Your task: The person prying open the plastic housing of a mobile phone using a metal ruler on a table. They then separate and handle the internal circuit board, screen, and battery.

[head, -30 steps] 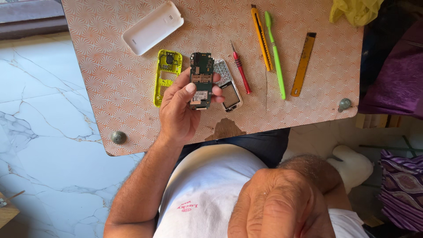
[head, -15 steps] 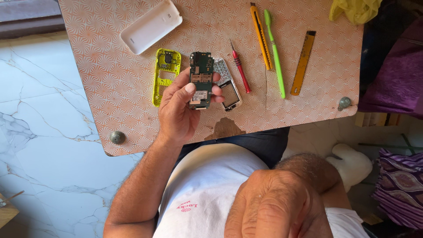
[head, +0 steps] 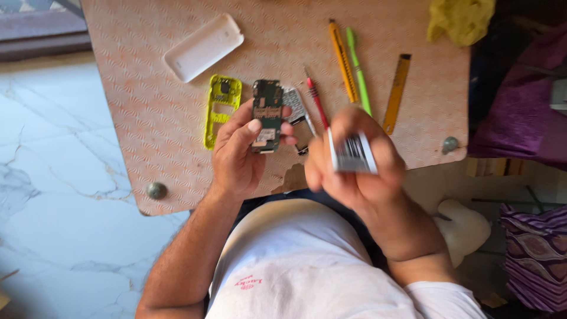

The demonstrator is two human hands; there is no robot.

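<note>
Lying on the table (head: pixel 147 118) at the far left: a white phone cover (head: pixel 204 47), then a yellow phone frame (head: pixel 218 109). Holding a green circuit board (head: pixel 267 115) just right of the frame: left hand (head: pixel 239 156), thumb and fingers pinching it, same as before. Newly up in view since a second ago: right hand (head: pixel 354 162), closed around a small, blurry white battery (head: pixel 352 153). Farther right: red screwdriver (head: pixel 316 100), yellow tool (head: pixel 342 59), green tool (head: pixel 358 71).
</note>
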